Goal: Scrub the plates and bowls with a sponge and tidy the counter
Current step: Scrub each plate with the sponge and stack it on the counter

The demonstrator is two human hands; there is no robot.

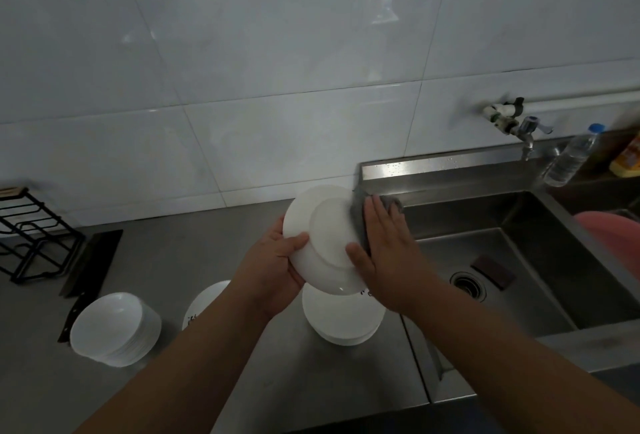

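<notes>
1. Rack of black wire [31, 233] stands at the far left of the steel counter [180, 260], against the tiled wall.
2. A dark knife [90, 260] lies flat just beside the rack. Its handle end reaches the stack of white bowls [114, 329].
3. A white bowl with dark markings [204, 302] sits further right. The left forearm crosses over it and hides most of it.
4. The left hand [277, 260] grips the white plate [325, 239] by its lower-left rim. The thumb is curled over the underside and the fingers are behind the plate, out of sight.
5. The plate is held tilted in the air above the counter, just left of the sink [540, 298]. Its underside faces the camera and the raised foot ring is plainly visible. The surface is plain white and glossy.
6. A second stack of white dishes [343, 323] rests on the counter directly below the plate, which covers part of it.
7. The right hand [384, 253] lies flat, fingers straight, pressing a grey sponge [393, 203] against the right rim of the plate. The thumb rests on the underside.
8. In the basin, a dark brown pad [493, 272] lies beside the drain [467, 283].
9. A wall tap [523, 129] projects over the back edge of the sink.
10. A clear water bottle [571, 156] and a yellow bottle [627, 160] stand at the far right. Below them is a pink object [609, 236], cut off by the frame edge.
</notes>
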